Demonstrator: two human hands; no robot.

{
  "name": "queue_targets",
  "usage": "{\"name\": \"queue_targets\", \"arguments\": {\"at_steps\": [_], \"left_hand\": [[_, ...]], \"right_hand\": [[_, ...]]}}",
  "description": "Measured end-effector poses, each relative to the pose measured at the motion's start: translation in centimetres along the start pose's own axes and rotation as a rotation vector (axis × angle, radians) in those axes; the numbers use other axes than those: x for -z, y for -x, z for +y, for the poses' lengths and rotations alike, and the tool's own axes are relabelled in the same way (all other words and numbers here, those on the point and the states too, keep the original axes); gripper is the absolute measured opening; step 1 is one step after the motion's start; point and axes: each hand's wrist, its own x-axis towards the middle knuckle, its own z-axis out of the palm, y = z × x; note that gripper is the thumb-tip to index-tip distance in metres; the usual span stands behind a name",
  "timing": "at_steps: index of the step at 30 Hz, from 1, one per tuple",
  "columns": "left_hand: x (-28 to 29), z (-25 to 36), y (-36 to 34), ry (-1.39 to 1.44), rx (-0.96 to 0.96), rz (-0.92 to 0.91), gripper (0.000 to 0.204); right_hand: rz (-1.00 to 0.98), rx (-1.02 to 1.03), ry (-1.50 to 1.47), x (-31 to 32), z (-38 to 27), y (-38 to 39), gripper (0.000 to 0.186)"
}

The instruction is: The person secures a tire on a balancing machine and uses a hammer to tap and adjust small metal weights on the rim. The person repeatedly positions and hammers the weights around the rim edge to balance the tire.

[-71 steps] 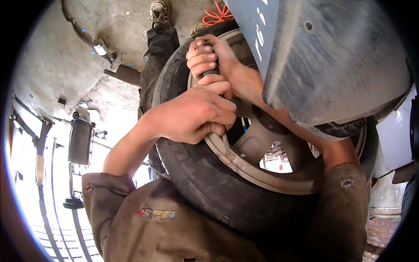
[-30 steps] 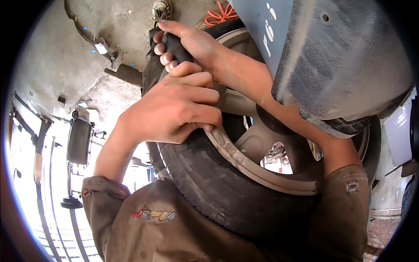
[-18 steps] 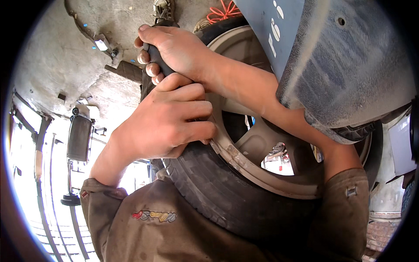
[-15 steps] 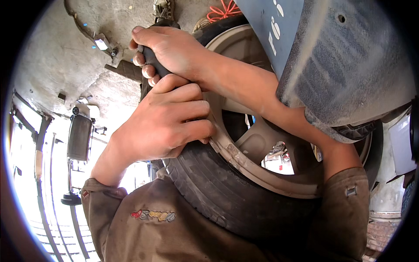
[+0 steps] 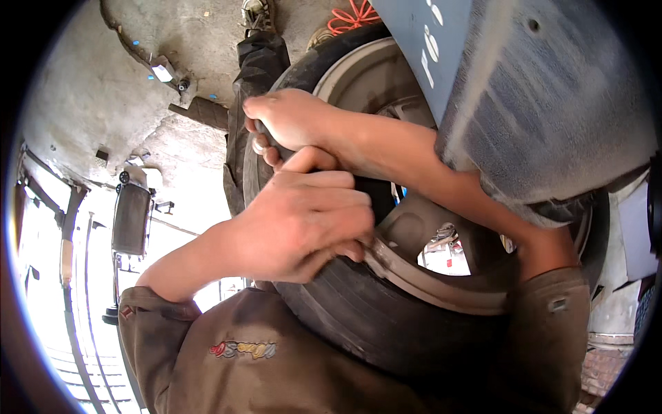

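Observation:
A tyre [image 5: 358, 310] on a pale metal wheel rim [image 5: 441, 293] stands against my front. My right hand [image 5: 293, 123] reaches across the wheel from the right, its fingers wrapped round a dark handle [image 5: 278, 148] that shows only in part. Just below it, my left hand [image 5: 307, 224] is closed, knuckles up, with its fingertips at the edge of the rim where it meets the tyre. The handle runs toward this hand, but whatever lies inside the left fingers is hidden.
A dusty dark panel [image 5: 552, 103] and a blue-grey one [image 5: 424, 41] overhang the wheel on the right. Beyond it are a leg [image 5: 262, 62] in dark trousers and a coiled orange hose [image 5: 353, 17]. Dark scraps [image 5: 201, 112] lie on the concrete floor [image 5: 76, 103].
Both hands have moved right and toward me, carrying the dark handle in over the wheel. The left fingertips have shifted along the rim edge. More of the leg beyond shows.

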Motion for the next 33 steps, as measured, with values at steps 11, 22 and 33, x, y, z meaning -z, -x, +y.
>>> {"name": "queue_targets", "arguments": {"at_steps": [11,22,33], "left_hand": [[2.8,-2.7,1.0,-0.285,-0.056,-0.018,0.022],[2.0,-3.8,0.0,-0.225,-0.086,-0.108,0.019],[2.0,-2.3,-0.7,-0.232,-0.027,-0.187,0.02]], "right_hand": [[-0.092,0.353,-0.064,-0.3,-2.9,-2.5,0.03],[0.093,0.306,-0.195,2.0,-1.7,-1.6,0.025],[-0.029,0.269,-0.315,1.5,-1.7,-1.1,0.021]]}}
